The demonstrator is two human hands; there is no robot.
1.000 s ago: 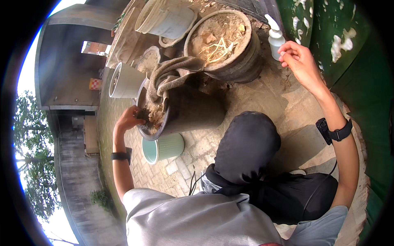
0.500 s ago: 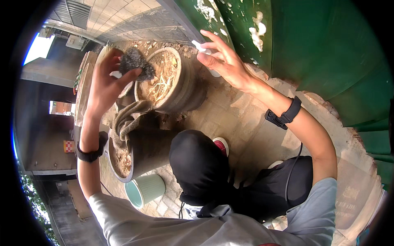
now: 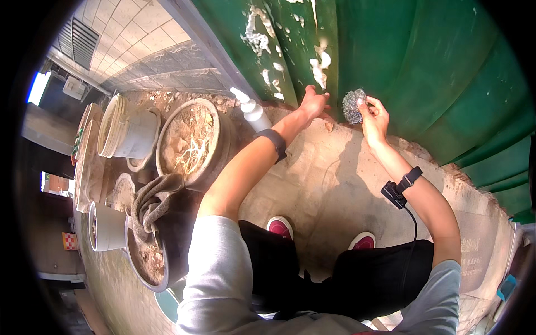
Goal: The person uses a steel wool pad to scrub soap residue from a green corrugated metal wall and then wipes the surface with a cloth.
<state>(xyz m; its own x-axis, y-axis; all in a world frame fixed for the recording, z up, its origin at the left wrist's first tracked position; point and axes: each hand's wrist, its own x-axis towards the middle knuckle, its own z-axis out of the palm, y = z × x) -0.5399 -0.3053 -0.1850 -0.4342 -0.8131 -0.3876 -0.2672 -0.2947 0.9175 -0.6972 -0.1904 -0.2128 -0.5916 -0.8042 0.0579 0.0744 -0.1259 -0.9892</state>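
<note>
Being pinched in the right hand (image 3: 377,120) is a grey wire scourer (image 3: 353,106), held between the thumb and the fingers. The scourer is seen in front of the low part of the green wall (image 3: 379,50), to the right of the white foam (image 3: 319,72). It cannot be told if the green wall is touched by it. The left hand (image 3: 316,105) is held near the foot of the green wall, just below the foam. Its fingers look a bit spread, and nothing is seen held in it. It cannot be told if the green wall is touched by those fingers.

The part with foam looks done, as a guess: lumps and drips are seen on the left part of the green wall. The big part to the right of them is mostly bare, with only small white specks seen. No wiped path can be seen through the lumps, so it is judged that little or no rubbing has been done there. All that thick foam is left on the green wall. A white pump bottle (image 3: 255,116) is stood on the ground (image 3: 312,167) near the foot of the green wall, to the left, and is held by no hand
</note>
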